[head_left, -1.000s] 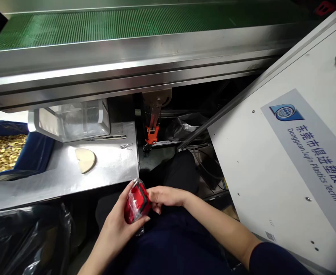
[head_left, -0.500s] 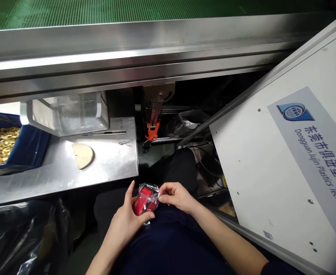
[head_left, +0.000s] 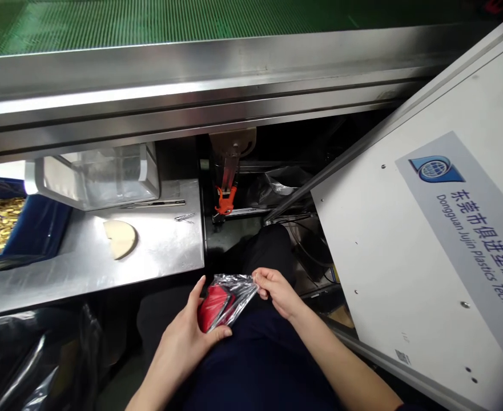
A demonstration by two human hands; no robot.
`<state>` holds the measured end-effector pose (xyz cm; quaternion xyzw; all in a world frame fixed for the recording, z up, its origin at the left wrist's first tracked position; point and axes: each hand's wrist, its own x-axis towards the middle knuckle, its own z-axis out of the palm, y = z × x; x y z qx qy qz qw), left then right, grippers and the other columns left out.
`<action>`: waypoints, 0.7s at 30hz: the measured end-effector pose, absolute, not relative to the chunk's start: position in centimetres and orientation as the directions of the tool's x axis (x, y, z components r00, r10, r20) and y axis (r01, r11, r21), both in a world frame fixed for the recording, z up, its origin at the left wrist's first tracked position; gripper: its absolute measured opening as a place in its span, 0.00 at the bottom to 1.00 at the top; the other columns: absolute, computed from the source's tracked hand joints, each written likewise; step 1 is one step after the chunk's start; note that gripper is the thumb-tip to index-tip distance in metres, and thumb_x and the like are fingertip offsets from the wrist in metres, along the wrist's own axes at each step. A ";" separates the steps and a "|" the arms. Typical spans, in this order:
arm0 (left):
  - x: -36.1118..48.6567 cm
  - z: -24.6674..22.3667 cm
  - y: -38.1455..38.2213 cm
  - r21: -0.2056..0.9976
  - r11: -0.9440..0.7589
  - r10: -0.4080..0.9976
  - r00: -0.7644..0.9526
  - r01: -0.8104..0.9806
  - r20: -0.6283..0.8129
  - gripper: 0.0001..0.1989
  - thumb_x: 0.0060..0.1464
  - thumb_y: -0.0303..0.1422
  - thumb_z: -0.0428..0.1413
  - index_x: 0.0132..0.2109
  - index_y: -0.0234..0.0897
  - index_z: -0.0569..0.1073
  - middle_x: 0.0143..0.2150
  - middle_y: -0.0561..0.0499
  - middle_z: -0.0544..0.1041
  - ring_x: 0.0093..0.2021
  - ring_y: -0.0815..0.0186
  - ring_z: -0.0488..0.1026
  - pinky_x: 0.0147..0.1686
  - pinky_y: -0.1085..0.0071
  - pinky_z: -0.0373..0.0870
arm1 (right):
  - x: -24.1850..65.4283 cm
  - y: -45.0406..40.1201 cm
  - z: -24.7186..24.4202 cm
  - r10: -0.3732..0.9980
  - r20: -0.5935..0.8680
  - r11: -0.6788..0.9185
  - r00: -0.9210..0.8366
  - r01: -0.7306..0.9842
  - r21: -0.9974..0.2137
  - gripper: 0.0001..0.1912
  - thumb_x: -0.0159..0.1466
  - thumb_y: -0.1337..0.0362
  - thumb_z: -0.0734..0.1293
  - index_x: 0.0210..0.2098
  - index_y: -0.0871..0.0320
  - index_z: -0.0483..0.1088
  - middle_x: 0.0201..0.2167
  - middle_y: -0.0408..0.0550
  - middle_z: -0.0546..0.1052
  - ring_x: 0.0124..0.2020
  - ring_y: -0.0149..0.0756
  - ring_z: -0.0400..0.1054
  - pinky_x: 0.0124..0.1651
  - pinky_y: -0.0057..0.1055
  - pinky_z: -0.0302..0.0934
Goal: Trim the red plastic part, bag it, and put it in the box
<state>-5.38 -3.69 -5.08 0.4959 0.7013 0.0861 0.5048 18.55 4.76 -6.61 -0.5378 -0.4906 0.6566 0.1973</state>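
Note:
Above my lap, my left hand is wrapped round a red and black item inside a clear plastic bag. What kind of item it is, I cannot make out. My right hand pinches the bag's far right end between thumb and fingers. The plastic is stretched taut between the two hands, with the red item lying at the left side of it.
On the metal table at left lie a pale half-round piece, a thin knife and a clear bin. A blue box holds gold pieces. A green conveyor runs ahead; a white panel slants at right.
My right hand has moved right, drawing the end of the plastic bag out from the red item. My left hand has stayed in nearly the same place.

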 end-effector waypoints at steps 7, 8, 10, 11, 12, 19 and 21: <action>-4.4 -3.5 -3.4 0.692 0.265 0.882 0.121 0.672 -0.456 0.57 0.48 0.37 0.69 0.76 0.39 0.46 0.64 0.38 0.74 0.59 0.47 0.72 0.62 0.53 0.67 | 17.4 5.0 -6.0 0.873 -0.345 -0.233 -0.345 0.326 -0.916 0.28 0.64 0.46 0.71 0.58 0.51 0.68 0.60 0.52 0.69 0.61 0.44 0.64 0.62 0.38 0.59; -4.6 -3.1 -3.4 0.704 0.208 0.893 0.162 0.679 -0.421 0.59 0.45 0.36 0.71 0.77 0.40 0.46 0.66 0.38 0.72 0.59 0.47 0.72 0.62 0.52 0.66 | 16.8 5.7 -5.3 0.823 -0.356 -0.196 -0.443 0.367 -0.910 0.33 0.63 0.48 0.73 0.64 0.49 0.64 0.63 0.51 0.68 0.63 0.45 0.63 0.64 0.39 0.58; -5.3 -2.4 -3.6 0.721 0.120 0.897 0.237 0.683 -0.374 0.65 0.41 0.35 0.74 0.77 0.42 0.44 0.69 0.38 0.69 0.60 0.45 0.70 0.63 0.50 0.65 | 15.4 6.9 -3.9 0.633 -0.424 -0.080 -0.648 0.490 -0.868 0.33 0.64 0.50 0.72 0.66 0.47 0.63 0.57 0.49 0.76 0.56 0.44 0.71 0.59 0.39 0.62; -5.8 -2.0 -3.8 0.724 0.104 0.892 0.258 0.682 -0.371 0.67 0.39 0.35 0.75 0.77 0.43 0.44 0.69 0.37 0.69 0.60 0.44 0.70 0.63 0.49 0.66 | 14.6 7.3 -3.2 0.524 -0.462 -0.002 -0.716 0.541 -0.841 0.27 0.66 0.52 0.70 0.62 0.47 0.68 0.50 0.47 0.79 0.50 0.43 0.74 0.54 0.37 0.63; -6.5 -1.5 -4.2 0.725 0.108 0.885 0.267 0.680 -0.382 0.67 0.38 0.36 0.76 0.77 0.43 0.44 0.68 0.37 0.70 0.60 0.43 0.70 0.62 0.48 0.66 | 14.0 7.6 -2.6 0.441 -0.489 0.060 -0.753 0.568 -0.821 0.19 0.68 0.53 0.68 0.57 0.47 0.73 0.44 0.45 0.81 0.44 0.42 0.75 0.49 0.35 0.64; -12.8 3.8 -10.9 0.751 0.471 0.828 0.061 0.462 -0.557 0.59 0.37 0.48 0.75 0.74 0.56 0.57 0.65 0.44 0.73 0.62 0.46 0.72 0.64 0.51 0.69 | 10.8 6.6 -3.8 0.425 -0.496 -0.246 -0.757 0.431 -0.868 0.16 0.69 0.50 0.65 0.36 0.56 0.74 0.26 0.44 0.77 0.24 0.33 0.67 0.27 0.28 0.58; -15.9 4.8 -14.4 0.749 0.538 0.827 -0.069 0.387 -0.559 0.53 0.42 0.47 0.73 0.72 0.63 0.58 0.71 0.51 0.69 0.66 0.47 0.69 0.66 0.54 0.68 | 10.4 6.8 -4.8 0.524 -0.471 -0.204 -0.710 0.433 -0.878 0.17 0.70 0.49 0.64 0.37 0.56 0.73 0.26 0.44 0.76 0.24 0.33 0.68 0.29 0.29 0.60</action>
